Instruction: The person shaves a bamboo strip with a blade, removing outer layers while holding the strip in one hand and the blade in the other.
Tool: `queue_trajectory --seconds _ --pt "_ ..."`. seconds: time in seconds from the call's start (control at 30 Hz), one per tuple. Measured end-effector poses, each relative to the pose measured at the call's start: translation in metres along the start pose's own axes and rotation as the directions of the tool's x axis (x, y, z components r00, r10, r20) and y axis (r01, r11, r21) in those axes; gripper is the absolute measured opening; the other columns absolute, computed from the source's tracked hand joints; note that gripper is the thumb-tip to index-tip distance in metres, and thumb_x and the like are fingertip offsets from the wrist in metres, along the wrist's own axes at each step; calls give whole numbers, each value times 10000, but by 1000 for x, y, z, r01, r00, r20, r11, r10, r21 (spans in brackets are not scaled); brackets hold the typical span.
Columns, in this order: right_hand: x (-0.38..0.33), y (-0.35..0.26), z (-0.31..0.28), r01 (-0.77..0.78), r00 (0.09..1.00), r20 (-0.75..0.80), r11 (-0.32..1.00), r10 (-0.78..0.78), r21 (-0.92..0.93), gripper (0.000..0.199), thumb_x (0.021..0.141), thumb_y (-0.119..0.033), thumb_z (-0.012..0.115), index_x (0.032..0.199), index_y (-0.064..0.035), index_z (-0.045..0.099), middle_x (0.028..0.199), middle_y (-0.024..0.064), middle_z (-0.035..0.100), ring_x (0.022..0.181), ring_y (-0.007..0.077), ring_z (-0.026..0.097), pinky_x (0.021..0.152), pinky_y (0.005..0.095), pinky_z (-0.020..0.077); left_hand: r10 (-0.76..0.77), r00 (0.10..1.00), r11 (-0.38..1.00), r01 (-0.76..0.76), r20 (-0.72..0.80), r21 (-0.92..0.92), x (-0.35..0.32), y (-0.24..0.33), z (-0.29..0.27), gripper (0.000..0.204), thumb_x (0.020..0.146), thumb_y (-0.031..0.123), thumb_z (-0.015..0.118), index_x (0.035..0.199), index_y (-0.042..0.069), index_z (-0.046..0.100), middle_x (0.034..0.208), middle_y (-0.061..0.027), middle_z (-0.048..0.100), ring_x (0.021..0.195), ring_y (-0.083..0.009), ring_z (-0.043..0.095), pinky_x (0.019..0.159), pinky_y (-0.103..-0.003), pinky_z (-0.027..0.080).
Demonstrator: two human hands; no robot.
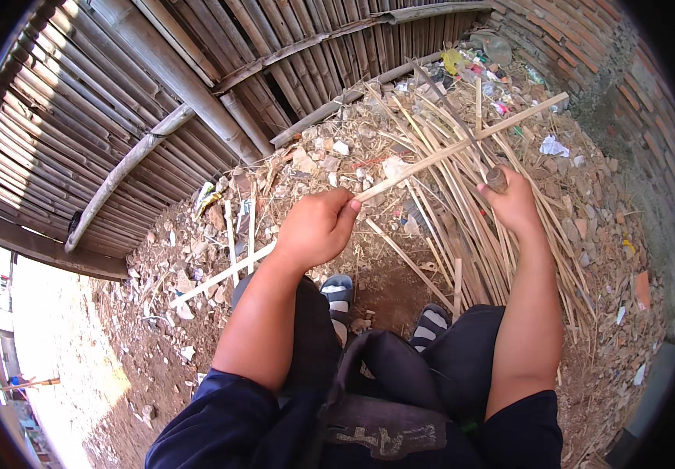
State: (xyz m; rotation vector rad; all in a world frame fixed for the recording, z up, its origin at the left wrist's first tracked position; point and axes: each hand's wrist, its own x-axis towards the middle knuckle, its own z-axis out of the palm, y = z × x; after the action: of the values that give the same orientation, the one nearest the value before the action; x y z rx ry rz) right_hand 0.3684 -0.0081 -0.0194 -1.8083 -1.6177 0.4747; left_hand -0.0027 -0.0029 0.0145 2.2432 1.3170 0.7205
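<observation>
My left hand (315, 228) is closed round a long, pale bamboo strip (423, 164). The strip slants from low on the left, past my fist, up to the far right. In my right hand (517, 205) is the round wooden handle of a machete (453, 111). Its long, dark blade points away and to the left, and crosses the strip beyond my left fist. Whether the edge touches the strip I cannot tell. Below and between my hands lies a loose pile of thin bamboo strips (474, 242), fanning toward my right leg.
A bamboo-slat wall (306, 55) with round poles stands ahead and left. On the right rises a brick wall (634, 94). Rubble and litter (501, 74) cover the dirt ground. Two upright sticks (252, 227) stand left of my left hand. My sandalled feet (339, 297) are below.
</observation>
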Motion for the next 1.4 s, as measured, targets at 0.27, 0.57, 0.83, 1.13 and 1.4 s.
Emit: queue_trajectory --seconds 0.27,0.57,0.83,1.13,1.4 --pt "-16 -54 23 6 1000 -10 960 -10 -280 376 876 -282 788 1193 -96 707 963 204 752 931 414 719 808 500 555 -131 991 990 129 24 56 3 -4 9 297 1033 305 578 949 38 676 800 -240 685 810 -469 671 729 -566 515" --pt "3 -10 9 -102 995 9 995 102 -15 365 877 -247 796 1156 -27 711 989 219 749 937 407 717 823 445 561 -23 1000 994 22 8 106 1 -13 4 250 1029 258 632 983 20 693 750 -193 654 691 -369 650 655 -455 494" --pt "-15 -59 29 78 987 157 958 -36 -276 314 807 -222 755 1114 -161 730 893 191 722 876 417 702 762 516 553 -85 996 994 85 -6 63 1 -10 8 249 1023 250 619 961 19 691 787 -225 688 752 -451 669 682 -514 513" --pt "3 -1 5 -175 959 -239 981 149 -89 322 876 -281 759 1134 -92 730 968 200 753 923 416 711 812 497 556 -33 999 995 34 -8 89 -5 -4 -3 240 1014 236 621 913 22 668 772 -240 665 737 -462 652 662 -538 495" --pt "-14 -55 14 37 993 119 969 -8 -244 369 832 -246 776 1186 -151 736 947 196 749 912 408 720 804 487 570 -81 996 995 82 -32 56 -2 -5 4 236 1020 245 618 960 26 681 796 -225 686 758 -450 666 676 -524 505"
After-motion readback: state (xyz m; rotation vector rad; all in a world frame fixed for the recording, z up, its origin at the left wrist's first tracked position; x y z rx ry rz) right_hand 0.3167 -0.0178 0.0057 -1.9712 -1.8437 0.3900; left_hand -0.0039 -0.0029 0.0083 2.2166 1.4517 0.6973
